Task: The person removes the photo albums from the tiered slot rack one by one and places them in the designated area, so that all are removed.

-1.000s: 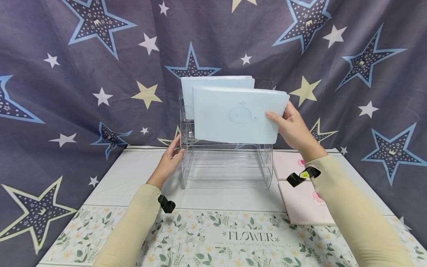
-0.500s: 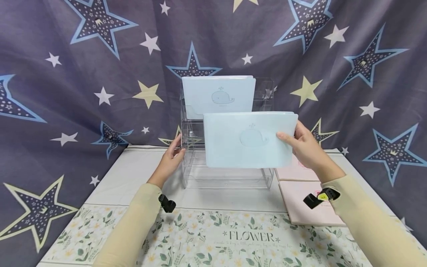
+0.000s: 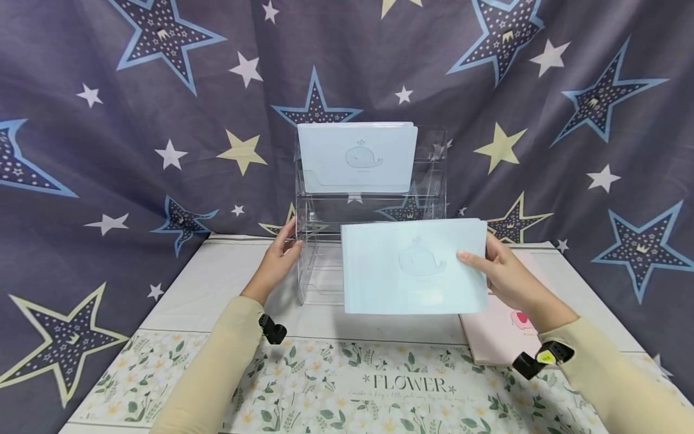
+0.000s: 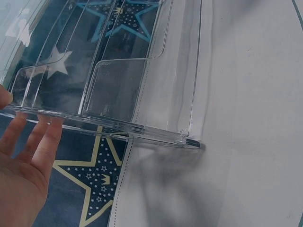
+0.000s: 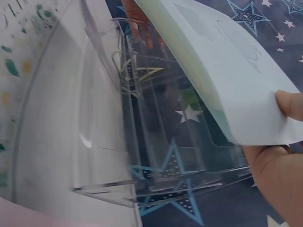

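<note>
A light blue notebook [image 3: 390, 289] with a whale drawing hangs in front of the lower part of a clear display rack [image 3: 320, 277]. My right hand [image 3: 515, 280] pinches its right edge, thumb on the cover and fingers behind. In the right wrist view, the thumb lies on the pale cover [image 5: 255, 113]. At the rack's left side, my left hand [image 3: 276, 262] grips the side panel; in the left wrist view several fingers [image 4: 45, 146] touch the panel's outer face and the thumb shows at its edge. Another whale notebook [image 3: 331, 150] stands on the rack's top tier.
Pink notebooks [image 3: 488, 337] with a red drawing lie on the table's right side, partly behind my right hand and the held notebook. A flower-print mat [image 3: 303, 392] covers the front of the white table [image 3: 217, 271]. A star-patterned curtain [image 3: 347, 54] hangs behind the rack.
My right hand has brought the held notebook down and slightly right, away from the rack's upper tiers, uncovering the whale notebook on top. The left hand stays at the rack's side.
</note>
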